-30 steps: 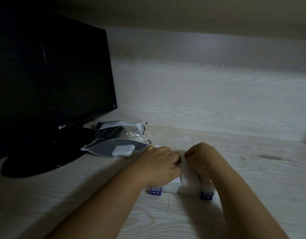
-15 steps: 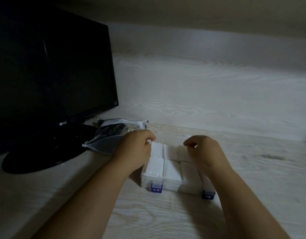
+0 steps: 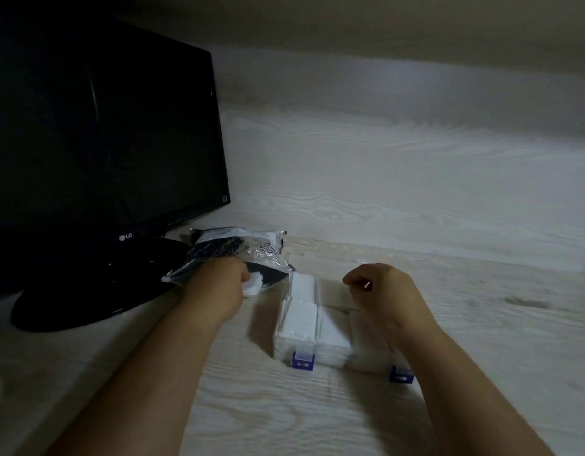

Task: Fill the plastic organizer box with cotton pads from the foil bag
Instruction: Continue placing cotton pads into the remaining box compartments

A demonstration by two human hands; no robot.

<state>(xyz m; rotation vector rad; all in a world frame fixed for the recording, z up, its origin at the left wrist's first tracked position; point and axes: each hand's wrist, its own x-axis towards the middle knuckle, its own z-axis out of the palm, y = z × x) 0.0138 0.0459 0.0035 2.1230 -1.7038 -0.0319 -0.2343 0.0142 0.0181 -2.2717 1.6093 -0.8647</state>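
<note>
Fetching step. Left hand [image 3: 223,286] grips cotton pads [image 3: 254,286] at the foil bag [image 3: 268,255] mouth. Right hand [image 3: 381,291] curls above the organizer box [image 3: 301,327]; grasp unclear. Next, likely: pads rightward into a compartment.

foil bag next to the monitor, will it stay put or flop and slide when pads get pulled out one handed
Probably floppy: the foil bag lies crumpled and creased, with no stiff sides. Likely light, so it may drag along the desk when the left hand pulls out the cotton pads it grips; no other hand holds it.
</note>
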